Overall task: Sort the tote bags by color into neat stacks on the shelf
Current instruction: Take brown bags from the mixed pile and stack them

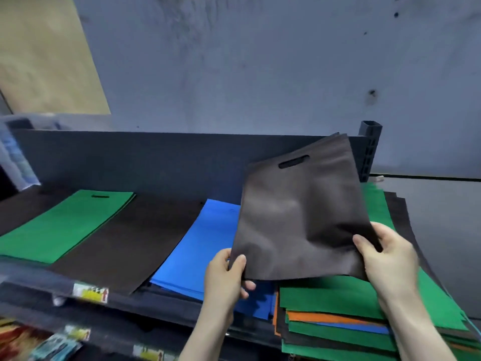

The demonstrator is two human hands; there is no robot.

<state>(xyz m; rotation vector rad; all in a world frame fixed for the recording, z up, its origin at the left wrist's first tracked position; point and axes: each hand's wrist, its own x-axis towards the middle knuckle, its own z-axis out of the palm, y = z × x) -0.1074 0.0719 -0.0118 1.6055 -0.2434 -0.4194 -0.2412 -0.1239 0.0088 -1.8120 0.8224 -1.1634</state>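
1. Held up right of centre in the frame: a dark brown tote bag (299, 217), tilted, its cut-out handle slot toward the top, fabric slightly creased near the lower right corner.
2. Left hand (226, 274) at lower centre, fingers clenched on the bag's lower left corner, thumb on the front face and the other fingers curled behind.
3. Right hand (385, 259) at lower right, pinching the bag's lower right edge, thumb laid on the front, remaining fingers behind the cloth.
4. Under the raised bag, at lower right: a mixed pile (338, 324) of unsorted bags, green on top, with orange, blue, dark and more green edges showing in the layers beneath, corners fanned out unevenly.
5. Flat on the dark shelf (161, 306), in three places across the left and middle of the frame:
   - green stack (65, 225) at far left, handle slot visible at its far end;
   - brown stack (127, 243) just beside it, to the right;
   - blue stack (195, 254) next, partly hidden behind the held bag and the left hand.
6. Along the shelf's front edge at lower left: a yellow price label (91, 293), blurred, text unreadable.
7. Behind the shelf: a dark back panel (130, 162), a perforated upright post (369, 152) at upper right, and a grey wall (260, 61) above.
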